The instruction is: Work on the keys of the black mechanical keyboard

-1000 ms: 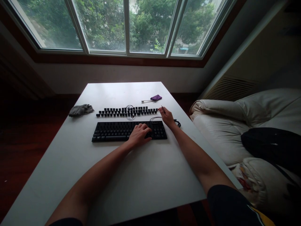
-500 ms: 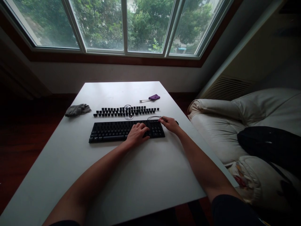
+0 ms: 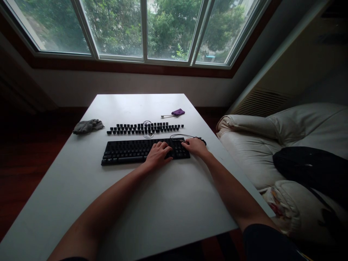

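A: Head view. Where is the keyboard [image 3: 125,152], and what are the hands doing?

B: Flat on the white table [image 3: 141,203], in front of the person. Left hand [image 3: 158,154] lies over it, right of centre, fingers bent and somewhat spread, thumb apart. Right hand [image 3: 197,145] is at the number-pad end, its thumb and fingertips drawn close together. Cannot tell whether anything is pinched between them; too small.

A: Step in hand?

B: My reading: fine work on the pad's keys, left hand steadying. The next move calls for small, precise right-hand placement with the board kept from sliding.

A: Orientation?

B: Long axis runs left to right across the table, right end slightly farther from the person. Space-bar edge faces the person; number pad points right. Cable [image 3: 178,135] curves off behind the pad end.

A: Surroundings?

B: Loose black keycaps [image 3: 140,128] in rows just beyond the keyboard, roughly parallel to it. Farther back, a purple cloth [image 3: 178,112] with thin white sticks [image 3: 166,116] beside it. Grey cloth [image 3: 88,126] at the table's left edge.
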{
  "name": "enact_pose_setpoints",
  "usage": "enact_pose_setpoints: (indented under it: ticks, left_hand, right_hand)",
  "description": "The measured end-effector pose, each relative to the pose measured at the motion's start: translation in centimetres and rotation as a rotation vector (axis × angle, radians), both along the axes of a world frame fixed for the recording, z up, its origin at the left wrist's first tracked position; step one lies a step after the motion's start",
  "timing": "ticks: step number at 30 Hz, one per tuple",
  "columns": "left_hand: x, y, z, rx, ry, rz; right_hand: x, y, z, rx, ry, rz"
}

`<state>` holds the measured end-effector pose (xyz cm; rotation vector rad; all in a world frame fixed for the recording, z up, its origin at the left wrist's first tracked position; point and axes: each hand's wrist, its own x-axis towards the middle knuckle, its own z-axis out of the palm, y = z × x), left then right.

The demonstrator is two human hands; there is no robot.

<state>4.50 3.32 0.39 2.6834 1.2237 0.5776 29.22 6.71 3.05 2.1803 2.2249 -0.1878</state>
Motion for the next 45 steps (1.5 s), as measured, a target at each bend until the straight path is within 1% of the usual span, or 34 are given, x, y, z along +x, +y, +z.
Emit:
enact_pose_setpoints:
  ticks: [5,11,16,23,35,45]
  left_hand:
    - [0.1,-0.2,0.1,0.010,0.002,-0.008]
    - [0.2,-0.2,-0.2,0.071,0.004,-0.020]
    - [0.2,0.0,-0.5,0.056,0.033,-0.037]
    - [0.1,0.0,-0.3,0.030,0.020,-0.040]
    - [0.1,0.0,-0.5,0.053,0.050,-0.051]
    - [0.1,0.1,-0.6,0.048,0.047,-0.058]
  right_hand:
    - [-0.6,-0.2,0.4,-0.023,-0.040,-0.005]
    - [-1.2,-0.6,0.5,-0.012,-0.084,-0.030]
    - [-1.3,-0.7,0.8,-0.033,-0.074,-0.049]
    - [-0.9,-0.3,1.2,-0.084,-0.033,-0.045]
    - [-1.5,-0.9,0.6,-0.001,-0.089,-0.055]
    - [-2.0,-1.2,1.1,-0.031,-0.066,-0.100]
